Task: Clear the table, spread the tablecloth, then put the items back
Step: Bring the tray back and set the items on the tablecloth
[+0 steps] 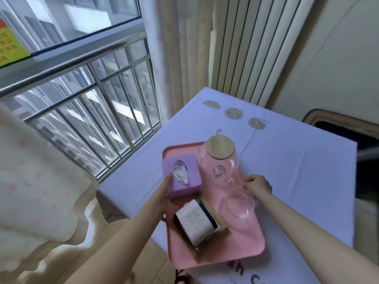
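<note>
Laying the left hand [163, 198] flat, fingers straight, along the left rim of the pink tray [231, 253], with the fingertips touching the side of the purple tissue box [184, 177]. Curling the right hand [258, 184] round the tray's right rim, just beside the clear glass cup [240, 206]. Bearing on the tray, besides the box and the cup, a glass jar [220, 149] with a round wooden lid at the far end, and a white box [196, 222] with small square buttons lying tilted near the middle. Holding all this over the lilac tablecloth [297, 171], already spread flat and printed with cookies at its far side. Letting the tray's near left corner poke past the cloth's near edge. Not showing whether the tray is resting on the cloth or just above it. Facing a barred window [82, 119] on the left and pale pleated curtains [235, 48] beyond the cloth.
</note>
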Motion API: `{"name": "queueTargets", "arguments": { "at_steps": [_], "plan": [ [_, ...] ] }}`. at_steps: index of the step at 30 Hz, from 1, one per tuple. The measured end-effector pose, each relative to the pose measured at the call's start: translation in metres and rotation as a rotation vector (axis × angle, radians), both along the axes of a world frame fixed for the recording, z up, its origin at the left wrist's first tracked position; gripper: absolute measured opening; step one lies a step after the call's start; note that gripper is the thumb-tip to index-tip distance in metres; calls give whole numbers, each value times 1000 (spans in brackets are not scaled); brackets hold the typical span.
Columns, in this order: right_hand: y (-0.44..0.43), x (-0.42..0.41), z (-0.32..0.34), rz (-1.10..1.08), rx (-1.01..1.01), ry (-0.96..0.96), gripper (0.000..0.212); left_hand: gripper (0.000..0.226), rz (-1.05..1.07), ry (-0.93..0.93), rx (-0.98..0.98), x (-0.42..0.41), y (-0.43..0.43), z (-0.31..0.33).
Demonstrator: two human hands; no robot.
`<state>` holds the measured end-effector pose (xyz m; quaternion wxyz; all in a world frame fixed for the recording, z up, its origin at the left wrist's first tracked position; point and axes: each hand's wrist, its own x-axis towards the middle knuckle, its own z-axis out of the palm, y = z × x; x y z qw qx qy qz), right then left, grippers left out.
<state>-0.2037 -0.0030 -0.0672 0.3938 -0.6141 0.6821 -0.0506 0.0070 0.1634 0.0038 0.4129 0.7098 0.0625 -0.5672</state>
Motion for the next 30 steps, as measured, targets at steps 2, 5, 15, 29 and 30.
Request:
{"name": "queueTargets", "arguments": {
  "at_steps": [2, 5, 15, 29, 30],
  "plan": [
    [-8, 4, -4, -57, 12, 17, 8, 41, -100, -22, -11, 13, -24, 2],
    [-17, 6, -12, -145, 31, 10, 13, 37, -267, -118, -23, 24, -59, 5],
    [-6, -14, -45, -405, 199, -64, 18, 70, -621, -162, 2, 40, -152, -26],
    [-69, -60, -52, -284, 16, 143, 28, 63, -476, -464, 137, 34, -130, -87],
    [-81, -58, -48, -248, -32, 127, 31, 56, -415, -521, 203, 32, -116, -91]
  ]
}}
